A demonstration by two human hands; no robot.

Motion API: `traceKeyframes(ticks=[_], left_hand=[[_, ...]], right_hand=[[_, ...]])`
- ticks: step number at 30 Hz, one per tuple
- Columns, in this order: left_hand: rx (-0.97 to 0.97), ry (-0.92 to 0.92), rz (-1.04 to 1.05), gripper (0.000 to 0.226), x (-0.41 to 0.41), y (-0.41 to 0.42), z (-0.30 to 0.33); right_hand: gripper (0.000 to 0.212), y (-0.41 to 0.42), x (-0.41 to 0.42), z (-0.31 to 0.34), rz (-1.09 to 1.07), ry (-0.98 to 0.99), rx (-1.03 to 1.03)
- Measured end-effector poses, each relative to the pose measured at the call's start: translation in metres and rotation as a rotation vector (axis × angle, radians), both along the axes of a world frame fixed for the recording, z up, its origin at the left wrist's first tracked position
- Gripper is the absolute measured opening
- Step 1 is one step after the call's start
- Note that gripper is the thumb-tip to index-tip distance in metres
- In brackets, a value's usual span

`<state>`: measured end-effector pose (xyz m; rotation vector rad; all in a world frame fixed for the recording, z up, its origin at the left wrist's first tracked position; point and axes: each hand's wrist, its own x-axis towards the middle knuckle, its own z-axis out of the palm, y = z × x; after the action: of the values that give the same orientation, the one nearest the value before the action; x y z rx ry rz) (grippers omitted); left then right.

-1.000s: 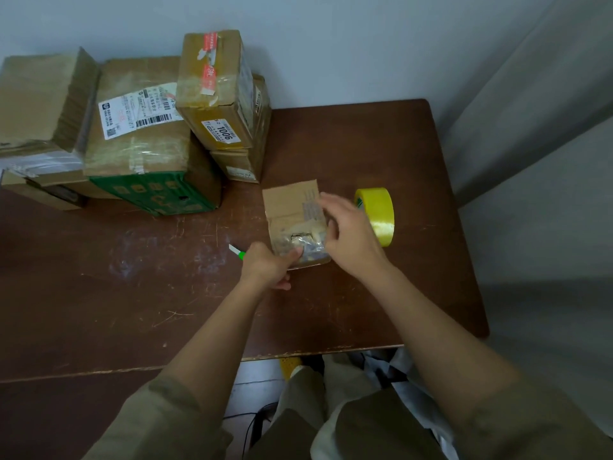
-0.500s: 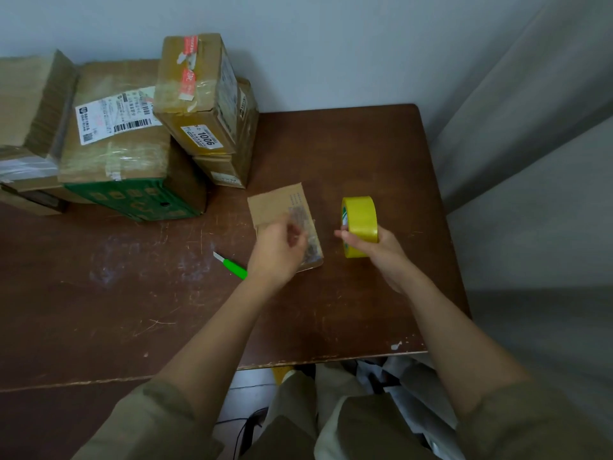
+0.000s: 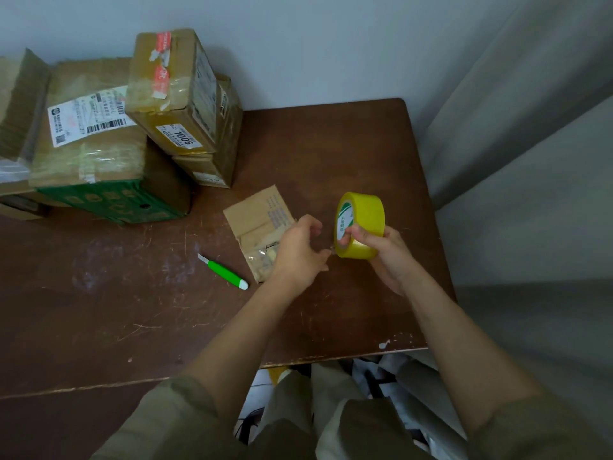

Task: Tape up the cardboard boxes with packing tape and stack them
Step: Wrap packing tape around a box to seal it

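The right hand [image 3: 386, 252] has lifted the tape roll [image 3: 361, 225]; the left hand [image 3: 300, 252] came across to it.

The yellow roll of packing tape [image 3: 363, 224] stands on edge in my grip above the table. A small flat cardboard box [image 3: 262, 224] lies beside it. Taped boxes [image 3: 132, 127] sit stacked at the back left.
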<state>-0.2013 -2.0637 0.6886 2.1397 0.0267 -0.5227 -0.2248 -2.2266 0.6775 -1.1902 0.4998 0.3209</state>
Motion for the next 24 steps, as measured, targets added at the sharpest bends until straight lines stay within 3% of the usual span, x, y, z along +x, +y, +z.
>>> traceKeyframes(ticks=[3, 6, 9, 16, 20, 24], left_hand=[[-0.017, 0.083, -0.041, 0.056, -0.002, -0.009, 0.007], [0.016, 0.209, -0.115, 0.075, -0.001, -0.022, 0.005], [0.002, 0.307, -0.086, 0.077, 0.002, -0.034, -0.005], [-0.369, 0.463, 0.154, 0.020, 0.004, -0.052, -0.008], [-0.438, 0.435, 0.198, 0.010, 0.007, -0.060, 0.003], [-0.398, 0.398, 0.210, 0.013, 0.009, -0.057, 0.017]], right_hand=[[0.039, 0.000, -0.003, 0.000, 0.016, -0.012, -0.005], [0.028, -0.002, -0.004, 0.003, 0.053, -0.044, -0.040], [0.026, -0.007, -0.005, 0.006, 0.066, -0.054, -0.029], [0.025, -0.031, 0.011, 0.033, -0.032, -0.124, 0.086], [0.031, -0.041, 0.015, 0.054, -0.122, -0.118, 0.146], [0.029, -0.047, 0.014, 0.064, -0.244, -0.038, 0.307]])
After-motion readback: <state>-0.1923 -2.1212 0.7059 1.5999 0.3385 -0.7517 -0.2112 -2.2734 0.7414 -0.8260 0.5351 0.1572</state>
